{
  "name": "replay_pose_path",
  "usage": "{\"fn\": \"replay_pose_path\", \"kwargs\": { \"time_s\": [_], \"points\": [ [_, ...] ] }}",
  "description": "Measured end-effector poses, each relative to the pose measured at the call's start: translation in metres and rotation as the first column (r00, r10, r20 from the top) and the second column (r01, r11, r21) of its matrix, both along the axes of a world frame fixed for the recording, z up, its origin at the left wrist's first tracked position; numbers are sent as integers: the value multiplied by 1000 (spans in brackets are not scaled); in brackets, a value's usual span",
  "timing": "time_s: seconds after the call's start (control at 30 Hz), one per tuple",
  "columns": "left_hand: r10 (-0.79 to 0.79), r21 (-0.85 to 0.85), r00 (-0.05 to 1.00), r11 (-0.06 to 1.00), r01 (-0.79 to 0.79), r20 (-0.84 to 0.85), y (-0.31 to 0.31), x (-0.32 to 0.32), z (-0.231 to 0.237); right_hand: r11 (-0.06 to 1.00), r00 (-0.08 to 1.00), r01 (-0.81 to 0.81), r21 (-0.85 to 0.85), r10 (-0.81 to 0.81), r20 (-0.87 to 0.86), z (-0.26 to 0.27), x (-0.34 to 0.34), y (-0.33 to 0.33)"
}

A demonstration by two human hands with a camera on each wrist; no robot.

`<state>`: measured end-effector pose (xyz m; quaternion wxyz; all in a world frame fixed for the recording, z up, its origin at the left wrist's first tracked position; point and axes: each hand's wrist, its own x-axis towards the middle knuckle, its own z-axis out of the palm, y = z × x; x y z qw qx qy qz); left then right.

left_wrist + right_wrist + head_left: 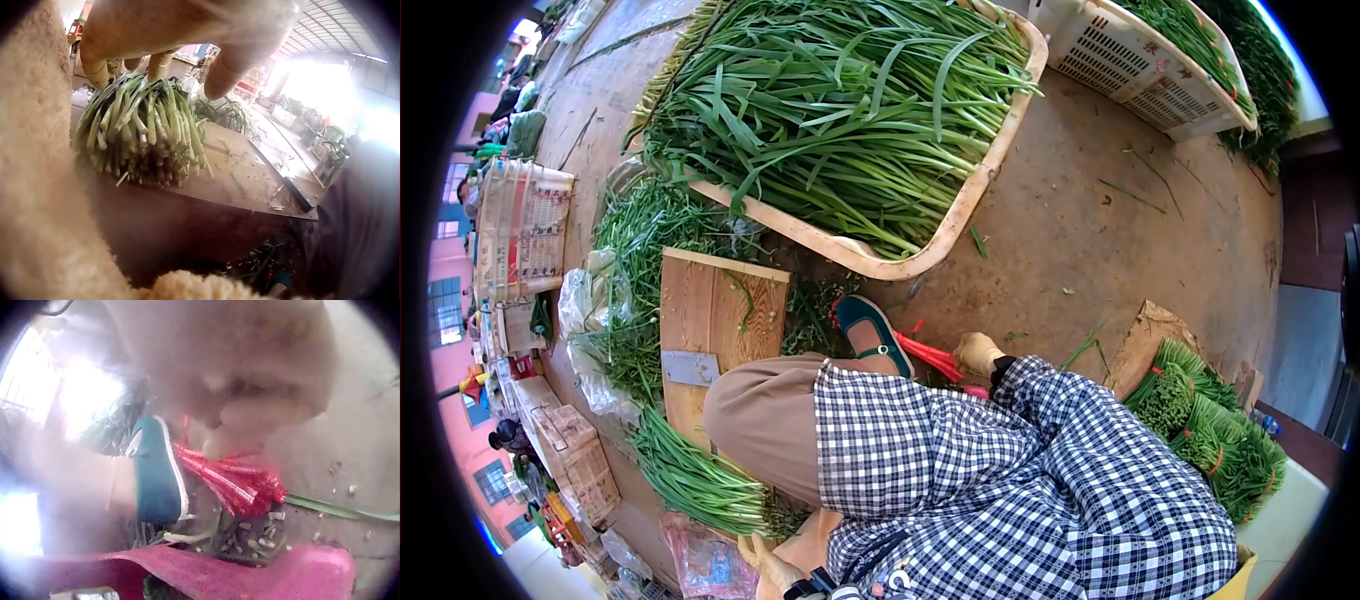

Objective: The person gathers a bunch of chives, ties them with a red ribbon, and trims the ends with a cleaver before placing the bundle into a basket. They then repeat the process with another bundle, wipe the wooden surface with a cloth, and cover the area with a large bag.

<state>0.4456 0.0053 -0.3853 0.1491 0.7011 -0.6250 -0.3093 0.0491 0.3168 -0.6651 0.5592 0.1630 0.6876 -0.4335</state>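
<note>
In the head view, my left hand [774, 567] is low in the frame, just beside the cut ends of a loose green bundle [705, 485], which lies by my knee at the near end of a wooden board [725, 325]. A wide metal blade [690, 367] lies flat on that board. My right hand [978, 354] is down by the floor, its fingers curled, at the end of a bunch of red strips [928, 354] beside my green shoe [866, 326]. Ahead of me a big crate [988, 178] is heaped with long greens [830, 120], and tied bundles [1200, 425] lie to my right.

In the left wrist view, my fingers are spread, tips pointing down over the top of the green bundle; its pale stem ends face the camera and rest on the board. I can't tell how firmly I touch it.

In the right wrist view, blurred, my curled fingertips meet the red strips, but I can't tell whether they pinch one. Chopped bits [265, 540] litter the floor below, and a green leaf [340, 510] stretches out past the strips
</note>
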Motion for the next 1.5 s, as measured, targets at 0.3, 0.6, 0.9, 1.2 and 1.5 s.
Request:
{"fn": "replay_pose_path", "kwargs": {
  "time_s": [0.3, 0.6, 0.9, 1.2, 1.5],
  "points": [
    [-6, -2, 1000, 1000, 6, -12, -1, 2, -1, 909, 755, -414, -45, 315, -575, -95, -2, -1],
    [26, 4, 997, 1000, -26, -76, -5, 11, -10, 998, 986, 20, 61, -9, -169, -36, -47, -11],
    [22, -12, 996, 1000, -23, -83, -1, -6, 8, 847, 816, -63, 528, 348, -462, -1, -55, 36],
    [-111, -200, 969, 978, 66, -219, -41, -34, 19, 732, 356, 676, -84, -424, -832, 89, -168, 250],
    [-463, -65, 493, 774, 630, -737, -7, -161, 103, 797, 88, -219, -563, -559, -825, 433, -88, -19]
  ]
}}
